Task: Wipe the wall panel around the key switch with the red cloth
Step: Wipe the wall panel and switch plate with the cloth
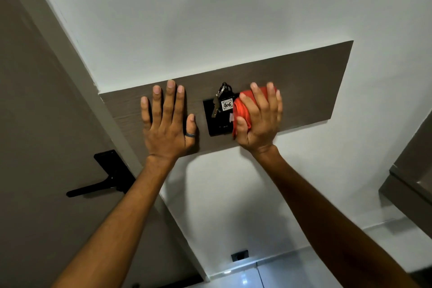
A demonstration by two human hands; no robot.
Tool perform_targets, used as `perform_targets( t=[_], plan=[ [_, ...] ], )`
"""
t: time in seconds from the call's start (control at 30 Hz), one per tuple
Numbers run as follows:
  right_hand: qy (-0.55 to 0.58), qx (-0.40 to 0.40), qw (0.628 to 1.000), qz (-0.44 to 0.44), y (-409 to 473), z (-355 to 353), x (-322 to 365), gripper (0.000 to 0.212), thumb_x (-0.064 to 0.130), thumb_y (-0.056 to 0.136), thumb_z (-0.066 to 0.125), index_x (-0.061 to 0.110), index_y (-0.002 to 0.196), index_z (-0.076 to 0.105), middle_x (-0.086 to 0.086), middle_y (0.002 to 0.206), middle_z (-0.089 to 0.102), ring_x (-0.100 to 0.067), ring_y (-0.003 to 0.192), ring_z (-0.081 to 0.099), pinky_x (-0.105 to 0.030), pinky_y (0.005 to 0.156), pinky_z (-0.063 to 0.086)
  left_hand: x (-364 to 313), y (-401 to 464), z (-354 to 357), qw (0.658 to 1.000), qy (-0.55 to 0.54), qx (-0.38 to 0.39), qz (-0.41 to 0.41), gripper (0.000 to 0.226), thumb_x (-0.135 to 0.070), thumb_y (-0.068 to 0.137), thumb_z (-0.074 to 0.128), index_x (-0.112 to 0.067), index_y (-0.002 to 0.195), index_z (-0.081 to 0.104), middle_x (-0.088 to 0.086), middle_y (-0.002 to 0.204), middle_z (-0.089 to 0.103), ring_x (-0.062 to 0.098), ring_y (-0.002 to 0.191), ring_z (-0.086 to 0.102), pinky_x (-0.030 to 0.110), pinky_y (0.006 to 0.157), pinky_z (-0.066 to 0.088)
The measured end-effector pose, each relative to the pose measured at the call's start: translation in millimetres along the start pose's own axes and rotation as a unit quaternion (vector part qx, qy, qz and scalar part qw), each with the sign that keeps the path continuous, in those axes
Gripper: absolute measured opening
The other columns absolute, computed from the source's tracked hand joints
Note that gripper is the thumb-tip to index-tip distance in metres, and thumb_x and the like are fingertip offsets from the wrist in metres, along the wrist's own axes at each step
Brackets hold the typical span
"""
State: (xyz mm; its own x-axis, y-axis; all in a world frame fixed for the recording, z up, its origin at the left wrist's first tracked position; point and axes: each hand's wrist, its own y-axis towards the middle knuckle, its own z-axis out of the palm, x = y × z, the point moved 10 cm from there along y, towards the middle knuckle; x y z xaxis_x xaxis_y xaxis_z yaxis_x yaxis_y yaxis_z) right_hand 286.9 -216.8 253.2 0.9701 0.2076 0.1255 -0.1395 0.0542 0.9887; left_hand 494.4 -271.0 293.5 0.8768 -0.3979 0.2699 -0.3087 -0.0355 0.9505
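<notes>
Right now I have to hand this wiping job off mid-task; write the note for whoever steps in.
Left hand: open, flat on the panel, left of the key switch, holding nothing.
Right hand: shut on the red cloth, pressing it to the panel at the switch's right edge.
Keys with a 406 tag hang from the switch.
Done: cannot tell how much is wiped; no marks show either way.
Left: go around the switch above, below and left, avoiding the keys, then the long stretch to the right.
</notes>
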Motion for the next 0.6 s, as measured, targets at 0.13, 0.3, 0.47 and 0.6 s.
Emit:
perform_targets(
  t=[0.13, 0.3, 0.47, 0.6],
  plan=[
    [0.011, 0.023, 0.999, -0.032, 11, 6, 4, 0.046, 0.044, 0.105, 0.045, 0.019, 0.14, 0.061, -0.012, 0.15, 0.059, -0.029, 0.16, 0.03, -0.052, 0.131, 0.024, 1, -2, 6, 1.0, -0.006, 0.013, -0.003, 0.066, -0.039, 0.102, 0.04, -0.011, 0.16, 0.025, 0.013, 0.163, 0.032, 0.026, 0.156, 0.005, 0.049, 0.128, 0.005],
    [-0.008, 0.063, 0.994, -0.086, -30, -8, -6, 0.044, 0.044, 0.106, 0.047, 0.016, 0.139, 0.056, -0.015, 0.148, 0.052, -0.028, 0.163, 0.02, -0.052, 0.133, 0.022, 1, -2, 4, 1.0, 0.009, 0.008, 0.001, 0.065, -0.039, 0.102, 0.041, -0.01, 0.159, 0.027, 0.009, 0.164, 0.024, 0.027, 0.157, 0.005, 0.05, 0.128, 0.007],
    [-0.009, 0.033, 0.996, -0.078, 2, 0, -2, 0.046, 0.046, 0.106, 0.047, 0.018, 0.141, 0.059, -0.013, 0.152, 0.054, -0.033, 0.159, 0.031, -0.054, 0.131, 0.026, -2, 0, 3, 1.0, 0.004, 0.005, 0.01, 0.065, -0.038, 0.102, 0.041, -0.009, 0.159, 0.029, 0.009, 0.164, 0.024, 0.027, 0.157, 0.008, 0.051, 0.127, 0.009],
    [-0.017, 0.051, 0.994, -0.093, 1, 2, -1, 0.05, 0.048, 0.107, 0.049, 0.018, 0.146, 0.054, -0.012, 0.154, 0.052, -0.031, 0.161, 0.026, -0.058, 0.129, 0.029, -1, -3, 5, 1.0, 0.014, 0.01, 0.011, 0.065, -0.038, 0.102, 0.04, -0.007, 0.159, 0.03, 0.012, 0.164, 0.027, 0.034, 0.154, 0.018, 0.053, 0.127, 0.011]
  ],
)
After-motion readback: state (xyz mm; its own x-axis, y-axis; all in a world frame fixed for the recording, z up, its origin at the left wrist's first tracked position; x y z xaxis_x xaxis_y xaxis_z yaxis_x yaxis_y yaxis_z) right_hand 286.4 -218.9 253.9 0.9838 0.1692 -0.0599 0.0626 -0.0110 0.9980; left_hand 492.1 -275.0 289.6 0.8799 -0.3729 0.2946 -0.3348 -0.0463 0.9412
